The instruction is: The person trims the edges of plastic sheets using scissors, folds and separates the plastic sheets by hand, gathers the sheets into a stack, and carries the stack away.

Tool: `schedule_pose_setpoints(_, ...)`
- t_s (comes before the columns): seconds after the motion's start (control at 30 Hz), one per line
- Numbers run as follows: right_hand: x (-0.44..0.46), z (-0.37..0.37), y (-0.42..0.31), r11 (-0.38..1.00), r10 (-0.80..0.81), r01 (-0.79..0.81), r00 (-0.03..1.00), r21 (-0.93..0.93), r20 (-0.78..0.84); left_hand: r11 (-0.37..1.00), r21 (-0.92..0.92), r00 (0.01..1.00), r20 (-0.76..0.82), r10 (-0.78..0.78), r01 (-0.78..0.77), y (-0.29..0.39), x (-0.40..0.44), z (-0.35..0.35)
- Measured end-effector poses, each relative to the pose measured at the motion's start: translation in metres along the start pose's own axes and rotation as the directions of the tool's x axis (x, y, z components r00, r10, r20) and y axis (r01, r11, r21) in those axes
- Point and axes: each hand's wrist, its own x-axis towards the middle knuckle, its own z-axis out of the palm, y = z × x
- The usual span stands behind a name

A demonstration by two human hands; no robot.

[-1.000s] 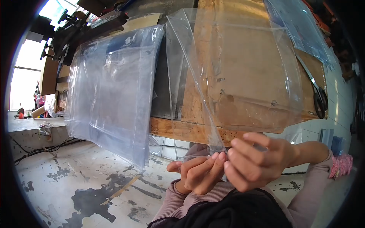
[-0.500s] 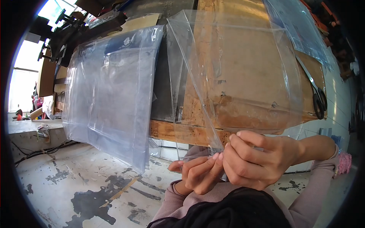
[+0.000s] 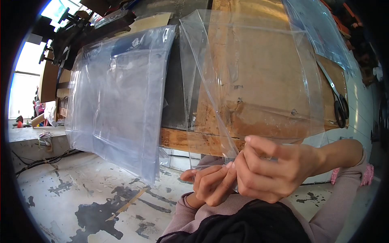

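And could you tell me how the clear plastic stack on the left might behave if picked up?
The plastic stack would probably bend, since its thin sheets overhang the table edge. Its glossy surfaces suggest the layers may slip against each other.

Ribbed, dusty-mauve long sleeves [image 3: 332, 202] at lower centre and lower right. Black draped cloth [image 3: 243, 224] at bottom centre. Pink textured band [image 3: 367, 175] at right, near one cuff.

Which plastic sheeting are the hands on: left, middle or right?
Middle: the clear sheet, its near corner at the fingertips of the left hand and right hand. Neither touches the left stack or the blue-tinted sheeting at upper right.
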Motion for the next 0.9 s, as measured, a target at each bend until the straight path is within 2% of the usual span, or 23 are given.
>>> schedule_pose_setpoints(0.1,0.003,0.002,0.004,0.988,0.131,-0.127,0.991,0.085,-0.036,0.996,-0.002,0.995,0.036,0.090,-0.090,-0.001,-0.003,-0.001)
schedule_pose_setpoints(0.13,0.004,0.003,0.006,0.980,0.171,-0.165,0.984,0.109,-0.044,0.998,-0.020,0.998,0.016,0.061,-0.060,-0.001,-0.005,-0.001)
schedule_pose_setpoints(0.2,0.005,0.003,0.004,0.977,0.128,-0.123,0.992,0.175,-0.021,0.999,-0.054,1.000,-0.023,-0.002,0.000,-0.003,-0.010,0.002)
schedule_pose_setpoints(0.23,0.004,0.005,0.000,0.972,0.136,-0.127,0.990,0.196,-0.033,0.999,0.000,0.999,-0.033,-0.037,0.037,-0.002,-0.010,0.004)
schedule_pose_setpoints(0.33,0.002,0.011,0.005,0.942,0.207,-0.190,0.978,0.278,-0.032,0.998,-0.057,0.999,-0.013,-0.032,0.031,-0.005,-0.003,0.001)
schedule_pose_setpoints(0.47,-0.002,0.013,0.009,0.910,0.214,-0.199,0.977,0.363,-0.002,1.000,-0.022,1.000,-0.025,0.006,-0.006,-0.008,-0.002,0.003)
schedule_pose_setpoints(0.67,-0.005,0.012,0.007,0.924,0.131,-0.116,0.991,0.363,-0.018,0.999,-0.040,1.000,-0.011,-0.019,0.019,-0.006,0.000,0.002)
schedule_pose_setpoints(0.77,-0.004,0.012,0.007,0.959,0.054,-0.037,0.997,0.280,-0.053,0.999,-0.040,1.000,0.000,-0.025,0.025,-0.006,-0.002,0.001)
schedule_pose_setpoints(0.87,-0.004,0.012,0.005,0.979,0.028,-0.020,0.999,0.202,-0.038,0.999,-0.041,1.000,0.023,-0.020,0.021,-0.006,-0.002,-0.001)
schedule_pose_setpoints(0.9,-0.004,0.012,0.005,0.972,0.080,-0.073,0.997,0.225,-0.020,0.999,-0.037,1.000,0.012,-0.008,0.009,-0.005,-0.002,0.000)
